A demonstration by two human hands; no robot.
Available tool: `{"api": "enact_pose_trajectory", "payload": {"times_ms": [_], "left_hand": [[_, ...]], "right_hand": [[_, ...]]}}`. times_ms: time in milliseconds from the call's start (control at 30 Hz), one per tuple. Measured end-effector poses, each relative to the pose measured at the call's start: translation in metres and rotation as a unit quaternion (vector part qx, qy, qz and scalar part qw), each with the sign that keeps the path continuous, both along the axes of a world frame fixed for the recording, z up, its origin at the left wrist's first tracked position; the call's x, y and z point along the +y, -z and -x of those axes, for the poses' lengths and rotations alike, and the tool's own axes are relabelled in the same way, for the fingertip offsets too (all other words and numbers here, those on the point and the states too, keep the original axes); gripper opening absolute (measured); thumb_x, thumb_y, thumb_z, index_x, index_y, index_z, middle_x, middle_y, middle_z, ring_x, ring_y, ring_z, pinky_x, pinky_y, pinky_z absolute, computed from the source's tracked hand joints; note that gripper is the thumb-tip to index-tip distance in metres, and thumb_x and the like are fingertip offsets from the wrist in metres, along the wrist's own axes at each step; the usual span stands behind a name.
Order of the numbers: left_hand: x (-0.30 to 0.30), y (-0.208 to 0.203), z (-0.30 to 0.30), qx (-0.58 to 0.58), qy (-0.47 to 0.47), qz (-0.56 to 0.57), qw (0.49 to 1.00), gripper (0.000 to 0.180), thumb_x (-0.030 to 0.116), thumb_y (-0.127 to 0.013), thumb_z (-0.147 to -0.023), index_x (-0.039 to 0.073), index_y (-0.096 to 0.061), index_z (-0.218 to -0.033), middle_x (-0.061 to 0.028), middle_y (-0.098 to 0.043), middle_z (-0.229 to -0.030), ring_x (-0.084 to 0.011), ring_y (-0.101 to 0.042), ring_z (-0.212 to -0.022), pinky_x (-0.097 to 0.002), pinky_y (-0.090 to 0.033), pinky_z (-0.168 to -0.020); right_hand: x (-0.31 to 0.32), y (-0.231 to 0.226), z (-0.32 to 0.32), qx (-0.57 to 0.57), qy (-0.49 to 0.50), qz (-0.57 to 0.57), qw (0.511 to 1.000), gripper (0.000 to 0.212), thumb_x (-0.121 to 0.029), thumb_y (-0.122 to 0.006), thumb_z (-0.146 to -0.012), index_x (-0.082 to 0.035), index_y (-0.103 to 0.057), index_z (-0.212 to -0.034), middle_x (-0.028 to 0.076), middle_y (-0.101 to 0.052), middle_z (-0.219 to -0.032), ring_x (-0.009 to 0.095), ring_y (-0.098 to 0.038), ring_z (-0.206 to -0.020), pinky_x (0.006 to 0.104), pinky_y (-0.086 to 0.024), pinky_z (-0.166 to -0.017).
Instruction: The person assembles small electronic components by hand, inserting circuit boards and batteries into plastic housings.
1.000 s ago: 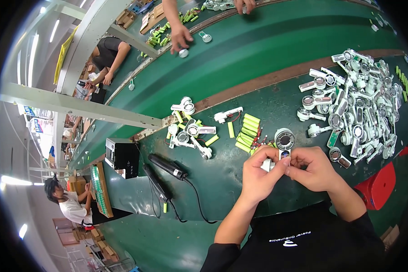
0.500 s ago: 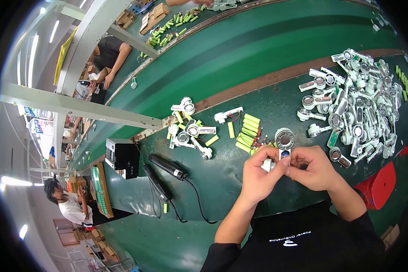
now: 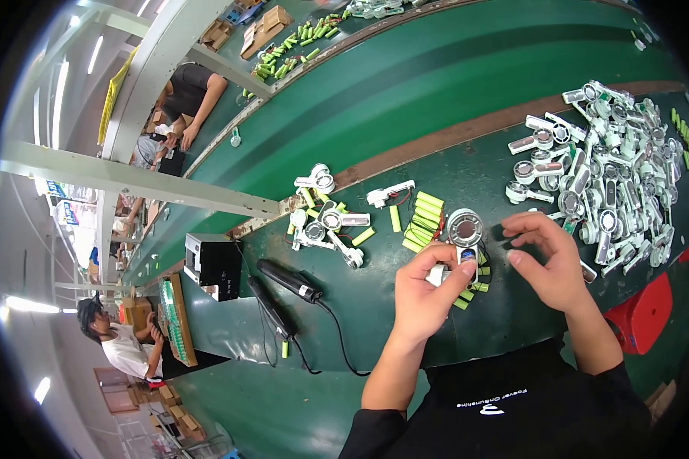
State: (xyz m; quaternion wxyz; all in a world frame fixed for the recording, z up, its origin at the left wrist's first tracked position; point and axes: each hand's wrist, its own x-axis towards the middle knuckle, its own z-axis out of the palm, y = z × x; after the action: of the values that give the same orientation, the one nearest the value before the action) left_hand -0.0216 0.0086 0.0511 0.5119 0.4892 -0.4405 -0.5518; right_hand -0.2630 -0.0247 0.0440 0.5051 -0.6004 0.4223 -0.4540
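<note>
My left hand [image 3: 430, 294] grips a small handheld fan [image 3: 465, 227], its round grey-and-white head pointing away from me. The thumb presses on the fan's handle near a dark blue spot, and a white round part shows beside the fingers. To the right of the fan, my right hand [image 3: 545, 256] is raised with thumb and fingers apart and nothing between them. Green cylindrical batteries [image 3: 423, 222] with thin red wires lie just beyond and beneath the left hand. A white fan part [image 3: 389, 194] with wires rests near them.
A large heap of white fans [image 3: 612, 183] covers the bench's right side. A smaller cluster [image 3: 329, 222] lies left of centre. Two black corded power screwdrivers [image 3: 287, 281] lie beside a black-and-white box [image 3: 213, 266]. A red stool [image 3: 641, 314] stands at right; co-workers sit at left.
My right hand has let go of the fan and moved right, its fingers opening. My left hand has shifted slightly left with the fan, uncovering more batteries below.
</note>
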Motion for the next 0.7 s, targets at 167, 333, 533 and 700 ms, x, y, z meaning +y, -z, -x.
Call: {"api": "enact_pose_trajectory", "payload": {"times_ms": [167, 333, 533, 700], "left_hand": [[-0.002, -0.007, -0.003, 0.030, 0.001, -0.005, 1.000, 0.010, 0.000, -0.083, -0.101, 0.000, -0.078, -0.110, -0.0004, -0.073, -0.102, -0.0073, -0.065, -0.093, -0.0258, -0.052, -0.084], [-0.002, -0.008, -0.001, 0.063, -0.009, -0.006, 0.998, 0.012, 0.001, -0.082, -0.102, 0.000, -0.077, -0.113, -0.0018, -0.077, -0.104, -0.0061, -0.065, -0.088, -0.0237, -0.051, -0.077], [-0.007, -0.012, -0.017, 0.086, -0.040, -0.066, 0.993, 0.011, 0.004, -0.081, -0.104, 0.001, -0.078, -0.115, -0.0012, -0.078, -0.103, -0.0072, -0.068, -0.090, -0.0256, -0.054, -0.081], [-0.021, -0.006, -0.040, 0.125, -0.046, -0.069, 0.989, 0.013, 0.014, -0.081, -0.107, 0.004, -0.079, -0.114, -0.0001, -0.078, -0.096, -0.0052, -0.063, -0.079, -0.0244, -0.048, -0.069]], "right_hand": [[0.000, 0.001, 0.008, -0.012, 0.009, -0.026, 1.000, 0.031, -0.001, -0.076, -0.101, 0.001, -0.070, -0.131, 0.012, -0.075, -0.129, 0.019, -0.073, -0.115, 0.0362, -0.059, -0.099], [0.002, 0.004, 0.004, -0.056, 0.005, -0.074, 0.996, 0.024, -0.001, -0.071, -0.105, 0.003, -0.069, -0.129, 0.011, -0.078, -0.117, 0.018, -0.075, -0.109, 0.0344, -0.060, -0.097], [0.001, 0.009, 0.006, -0.059, -0.001, -0.074, 0.996, 0.019, -0.001, -0.070, -0.106, 0.004, -0.070, -0.125, 0.011, -0.080, -0.108, 0.017, -0.077, -0.100, 0.0328, -0.061, -0.093], [0.002, 0.010, 0.008, -0.024, -0.001, -0.068, 0.997, 0.015, -0.003, -0.073, -0.105, 0.004, -0.072, -0.119, 0.008, -0.081, -0.100, 0.016, -0.078, -0.096, 0.0326, -0.061, -0.090]]}}
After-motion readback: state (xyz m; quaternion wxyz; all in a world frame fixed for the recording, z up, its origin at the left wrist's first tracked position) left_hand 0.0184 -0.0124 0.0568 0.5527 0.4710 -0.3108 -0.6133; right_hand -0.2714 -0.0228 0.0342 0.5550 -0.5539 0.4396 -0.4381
